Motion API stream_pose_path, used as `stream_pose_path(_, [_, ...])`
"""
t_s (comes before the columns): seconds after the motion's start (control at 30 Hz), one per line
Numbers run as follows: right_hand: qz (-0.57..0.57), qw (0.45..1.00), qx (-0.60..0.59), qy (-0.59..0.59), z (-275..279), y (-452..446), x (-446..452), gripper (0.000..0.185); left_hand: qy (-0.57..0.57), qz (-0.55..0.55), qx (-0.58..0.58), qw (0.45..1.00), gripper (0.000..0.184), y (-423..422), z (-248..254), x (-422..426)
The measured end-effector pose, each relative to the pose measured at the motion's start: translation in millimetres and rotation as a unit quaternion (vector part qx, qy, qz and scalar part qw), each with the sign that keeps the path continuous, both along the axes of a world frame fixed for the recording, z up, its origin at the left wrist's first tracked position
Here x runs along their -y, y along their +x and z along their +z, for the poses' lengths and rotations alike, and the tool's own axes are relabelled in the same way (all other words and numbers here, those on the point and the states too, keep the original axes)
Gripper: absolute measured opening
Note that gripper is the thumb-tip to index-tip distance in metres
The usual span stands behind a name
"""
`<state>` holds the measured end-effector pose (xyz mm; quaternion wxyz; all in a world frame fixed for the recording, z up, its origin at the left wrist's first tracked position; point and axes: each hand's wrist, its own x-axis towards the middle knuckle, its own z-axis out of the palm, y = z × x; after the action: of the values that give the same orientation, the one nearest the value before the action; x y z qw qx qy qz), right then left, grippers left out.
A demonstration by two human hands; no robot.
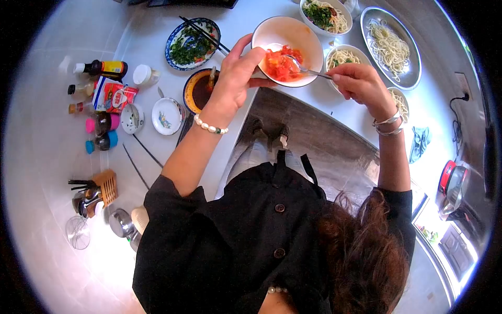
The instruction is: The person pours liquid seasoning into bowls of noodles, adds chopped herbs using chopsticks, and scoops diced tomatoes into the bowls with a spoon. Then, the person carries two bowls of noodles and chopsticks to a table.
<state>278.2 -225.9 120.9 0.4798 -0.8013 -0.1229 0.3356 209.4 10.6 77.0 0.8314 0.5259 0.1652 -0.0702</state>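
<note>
My left hand (239,73) grips the rim of a white bowl (265,35), which is tilted toward me over the counter's front edge. Chopped tomatoes (282,65) lie in the bowl. Between the fingers of my right hand (358,82) is the handle of a metal spoon (312,72), its head down among the tomatoes. Just beyond my right hand stands a bowl of noodles (344,56), partly hidden by the hand. Close to my left wrist is a bowl of dark sauce (198,93) with a spoon in it.
A plate of chopped greens (191,47) with black chopsticks (206,35) across it stands at the back left. Farther right are a bowl of noodles with toppings (327,17) and an oval metal tray (414,70) of noodles. Bottles (104,68) and seasoning packets (114,96) line the left side.
</note>
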Motion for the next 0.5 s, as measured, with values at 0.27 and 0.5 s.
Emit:
stream_pose_path(0.27, [-0.046,0.999,0.029,-0.005,6,7,2,0.019,-0.039,0.032,0.032,0.998,0.055,9,-17,-10])
stream_pose_path(0.5, [-0.089,0.983,0.156,-0.022,-11,12,14,0.016,-0.031,0.074,0.038,0.996,0.048,-4,-20,-60])
